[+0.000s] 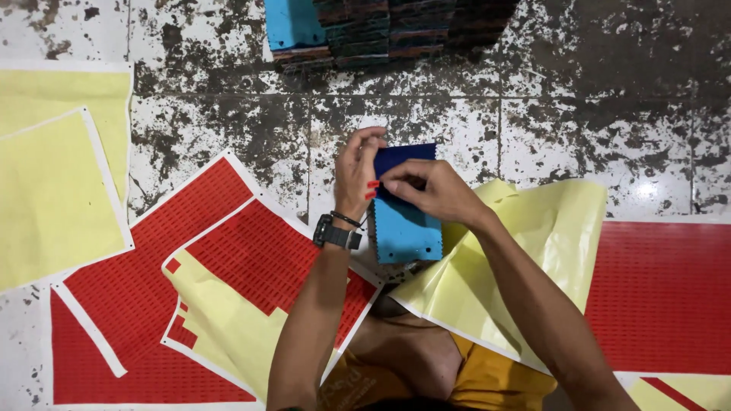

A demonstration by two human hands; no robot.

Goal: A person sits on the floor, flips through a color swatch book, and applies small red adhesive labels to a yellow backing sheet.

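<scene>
Holding a small stack of fabric swatches (403,221) at the centre of the frame, you have both hands closed on it: your left hand (355,179) grips its upper left edge, a small red sticker (371,189) showing at the fingertips, and your right hand (430,190) pinches across the top from the right. The swatch on top is dark blue at its upper part, with a light blue swatch with zigzag-cut edges showing below it. You wear a black wristwatch (336,233) and a thin black band on the left wrist

Just behind the swatches, right of centre, a pale yellow backing sheet (525,259) lies curled under your right forearm. At lower left, red sticker sheets (145,304) with rows of small labels overlap one another, partly peeled to show yellow backing. Another red sticker sheet (662,297) lies at the right edge. More yellow sheets (53,183) sit at the upper left. At the top centre, a pile of swatch stacks (381,30) in blue and dark tones rests on the stained tile floor (594,114)
</scene>
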